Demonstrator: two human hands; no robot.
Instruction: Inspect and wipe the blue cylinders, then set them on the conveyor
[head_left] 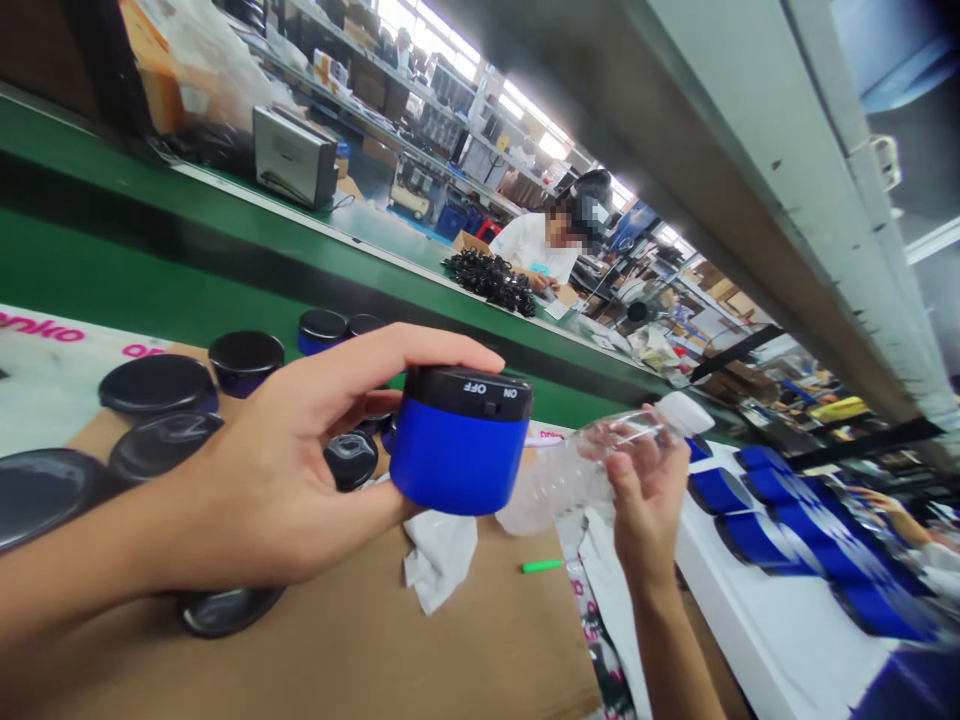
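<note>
Left hand (277, 480) up over the counter (360, 640), fingers (420, 350) curled across the top and thumb below, clamping a blue round unit (459, 450). Glossy blue body, black cap printed ON / OFF, held level just above a white cloth (439, 555). Right hand (645, 510) just beside it, fingers wrapped on a clear plastic bottle (592, 470) with white cap, lying tilted. Green pen (541, 566) on the cardboard. Behind: loose black lids (157, 383), row of blue units (795, 530) at right. Far along the green belt (112, 260), a seated person (536, 245) by a heap of black parts (491, 278).
</note>
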